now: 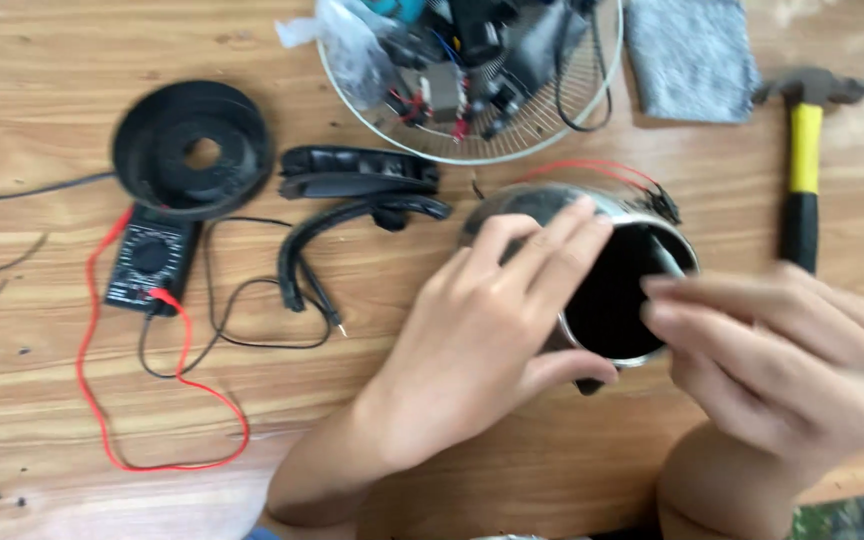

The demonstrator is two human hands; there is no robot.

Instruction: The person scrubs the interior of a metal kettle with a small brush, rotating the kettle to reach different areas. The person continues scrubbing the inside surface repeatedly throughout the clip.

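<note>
Kettle body [602,270] tipped, mouth toward camera, left hand [482,330] gripping it, right hand [782,360] fingers outstretched.

Round metal pot body [592,265], shiny steel outside, dark inside, tipped on its side on the wooden surface [102,490], opening facing the camera, red wire [592,166] at its back.

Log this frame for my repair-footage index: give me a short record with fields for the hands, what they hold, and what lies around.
left hand: left hand grips the side of the metal pot
right hand: right hand, blurred, fingers at the pot's rim; whether it holds anything is unclear
pot: shiny, dark inside, tipped toward the camera, red wire behind
left of pot: black handle pieces, round black base, multimeter with red and black leads
behind: wire basket of parts, grey cloth
right: hammer
surface: wooden table
</note>
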